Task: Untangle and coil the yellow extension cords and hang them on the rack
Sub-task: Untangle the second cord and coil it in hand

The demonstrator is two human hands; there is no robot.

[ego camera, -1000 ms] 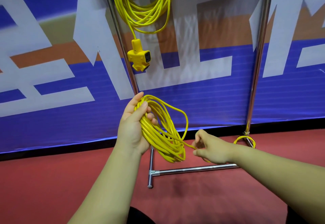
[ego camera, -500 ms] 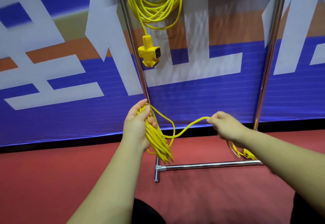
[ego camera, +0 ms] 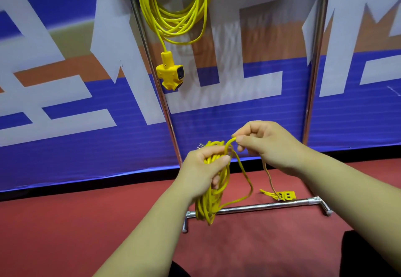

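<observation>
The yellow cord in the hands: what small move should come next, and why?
Probably lay the loop that the right hand pinches onto the coil, under the thumb of the left hand. The loop sits just above the coil's top, and only a tail is left, running down to the socket end near the rack's base bar.

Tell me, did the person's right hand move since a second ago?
Yes. The right hand rose from beside the rack's shiny metal floor bar, up to the coiled yellow extension cord gripped in the left hand.
</observation>
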